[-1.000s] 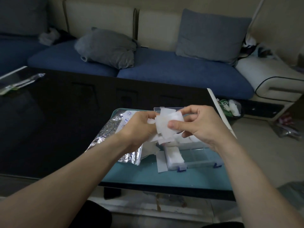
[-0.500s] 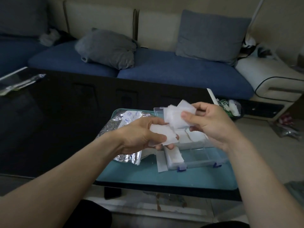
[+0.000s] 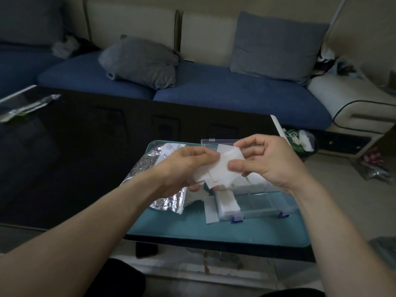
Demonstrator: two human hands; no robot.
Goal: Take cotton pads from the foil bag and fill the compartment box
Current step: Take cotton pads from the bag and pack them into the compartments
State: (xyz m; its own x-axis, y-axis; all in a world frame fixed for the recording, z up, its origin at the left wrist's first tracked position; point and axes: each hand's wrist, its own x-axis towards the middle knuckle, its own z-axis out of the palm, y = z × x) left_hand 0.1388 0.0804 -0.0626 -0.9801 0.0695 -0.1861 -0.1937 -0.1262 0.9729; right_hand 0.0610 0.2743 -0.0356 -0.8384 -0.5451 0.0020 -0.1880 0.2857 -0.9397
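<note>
Both hands meet above the clear compartment box [image 3: 267, 207] on the teal mat [image 3: 214, 230]. My left hand [image 3: 186, 166] holds a loose bunch of white cotton pads [image 3: 222, 168] from the left. My right hand [image 3: 265, 161] pinches the top pads between thumb and fingers. The box's near-left compartment holds a stack of pads [image 3: 228, 202], and more pads lie in the far compartments under my right hand. The open lid [image 3: 211, 142] stands behind. The crinkled foil bag [image 3: 154, 166] lies left of the box, partly under my left wrist.
A single pad [image 3: 211, 210] lies on the mat against the box's left side. The mat sits on a dark glossy table [image 3: 64, 168]. A blue sofa with grey cushions [image 3: 141, 61] runs behind. A small bin with rubbish [image 3: 300, 142] stands on the floor to the right.
My hands had drawn apart, each with pads, the right one raised. They have come back together, and both now hold the same bunch of pads above the box.
</note>
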